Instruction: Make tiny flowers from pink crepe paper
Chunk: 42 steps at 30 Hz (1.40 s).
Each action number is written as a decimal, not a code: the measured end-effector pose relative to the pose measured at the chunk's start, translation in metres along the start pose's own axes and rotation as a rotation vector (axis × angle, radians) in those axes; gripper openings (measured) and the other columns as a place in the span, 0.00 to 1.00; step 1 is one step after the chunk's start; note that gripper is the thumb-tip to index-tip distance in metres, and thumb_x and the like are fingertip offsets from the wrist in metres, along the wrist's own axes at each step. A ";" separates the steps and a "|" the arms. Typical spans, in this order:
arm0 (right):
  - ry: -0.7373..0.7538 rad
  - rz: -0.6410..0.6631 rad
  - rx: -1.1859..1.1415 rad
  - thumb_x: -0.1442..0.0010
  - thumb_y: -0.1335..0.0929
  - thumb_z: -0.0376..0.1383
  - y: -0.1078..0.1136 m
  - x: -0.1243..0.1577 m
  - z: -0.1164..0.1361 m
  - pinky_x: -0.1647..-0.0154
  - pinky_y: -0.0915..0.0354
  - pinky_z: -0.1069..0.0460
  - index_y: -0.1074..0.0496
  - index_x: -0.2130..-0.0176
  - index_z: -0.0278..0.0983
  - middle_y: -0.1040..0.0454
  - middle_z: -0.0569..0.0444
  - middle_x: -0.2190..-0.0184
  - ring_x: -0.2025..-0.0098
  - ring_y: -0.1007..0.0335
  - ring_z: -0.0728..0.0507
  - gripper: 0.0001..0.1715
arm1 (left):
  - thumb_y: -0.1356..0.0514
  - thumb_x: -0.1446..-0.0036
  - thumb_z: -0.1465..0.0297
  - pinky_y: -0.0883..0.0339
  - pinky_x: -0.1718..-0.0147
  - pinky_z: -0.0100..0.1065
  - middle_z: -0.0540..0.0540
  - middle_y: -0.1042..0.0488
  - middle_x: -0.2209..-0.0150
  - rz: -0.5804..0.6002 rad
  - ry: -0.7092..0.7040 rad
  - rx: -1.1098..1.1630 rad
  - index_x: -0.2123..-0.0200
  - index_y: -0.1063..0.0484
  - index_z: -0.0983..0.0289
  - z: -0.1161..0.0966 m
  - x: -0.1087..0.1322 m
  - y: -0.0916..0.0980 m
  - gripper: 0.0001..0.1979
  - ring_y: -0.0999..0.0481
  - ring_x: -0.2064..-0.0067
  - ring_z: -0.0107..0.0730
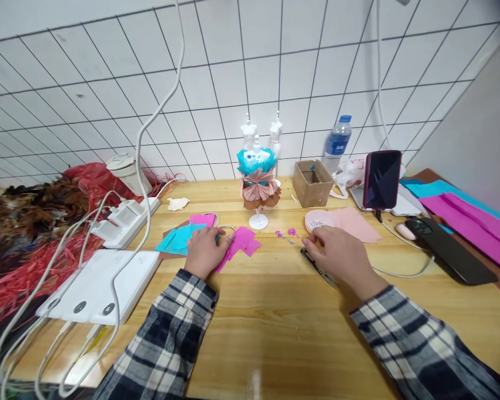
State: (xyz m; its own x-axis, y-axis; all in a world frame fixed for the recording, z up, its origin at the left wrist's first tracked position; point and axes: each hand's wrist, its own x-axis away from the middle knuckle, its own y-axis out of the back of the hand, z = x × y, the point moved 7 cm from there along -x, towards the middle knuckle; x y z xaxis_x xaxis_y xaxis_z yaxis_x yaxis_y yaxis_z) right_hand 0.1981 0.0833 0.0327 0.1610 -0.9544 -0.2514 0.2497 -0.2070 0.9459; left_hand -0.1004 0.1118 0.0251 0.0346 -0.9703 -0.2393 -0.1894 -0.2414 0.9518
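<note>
My left hand (206, 250) lies palm down, fingers stretched, over turquoise paper (175, 240) and beside a loose stack of magenta paper pieces (245, 241). My right hand (337, 253) has its fingers curled and drawn together at the near edge of a small pink dish (312, 215) of tiny shiny pieces; anything in its fingertips is hidden. Under this hand a dark, slim pen-like tool (316, 266) rests on the table. Small magenta paper bits (291, 231) lie between the hands. Behind them stands a white mini dress form (258, 222) in turquoise, pink and brown pleated paper.
Two bare white dress forms (276, 130) stand by the tiled wall. Right of them are a cardboard box (312, 186), a water bottle (339, 139), an upright phone (382, 180) and a dark phone (450, 250). A power strip (125, 225), white charger (104, 283) and cables occupy the left.
</note>
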 end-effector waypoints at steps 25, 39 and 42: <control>0.194 0.333 -0.139 0.40 0.36 0.43 -0.037 0.009 0.010 0.73 0.52 0.53 0.37 0.72 0.38 0.28 0.55 0.73 0.71 0.36 0.46 0.13 | 0.46 0.41 0.58 0.39 0.51 0.42 0.55 0.24 0.55 -0.005 -0.216 0.172 0.55 0.26 0.59 -0.009 -0.008 -0.007 0.16 0.28 0.53 0.41; -0.014 0.305 -0.513 0.37 0.39 0.42 -0.034 0.006 0.004 0.74 0.48 0.54 0.41 0.67 0.40 0.28 0.56 0.74 0.74 0.34 0.47 0.09 | 0.44 0.43 0.59 0.35 0.62 0.37 0.52 0.26 0.68 0.074 -0.118 0.393 0.68 0.29 0.61 -0.002 0.001 0.024 0.12 0.28 0.64 0.36; -0.256 0.375 -1.081 0.36 0.42 0.48 -0.042 0.011 0.011 0.80 0.47 0.56 0.45 0.65 0.41 0.35 0.63 0.81 0.83 0.42 0.51 0.13 | 0.43 0.42 0.62 0.34 0.60 0.36 0.54 0.25 0.66 -0.079 -0.288 0.555 0.66 0.29 0.63 -0.031 0.014 0.037 0.10 0.27 0.63 0.34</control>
State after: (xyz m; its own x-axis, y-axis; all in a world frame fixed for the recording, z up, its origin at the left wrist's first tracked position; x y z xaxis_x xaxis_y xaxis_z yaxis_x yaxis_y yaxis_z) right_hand 0.1785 0.0792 -0.0079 0.2311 -0.9577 0.1716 0.9287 0.2697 0.2545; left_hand -0.0762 0.0892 0.0631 -0.1815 -0.8888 -0.4208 -0.6806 -0.1954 0.7062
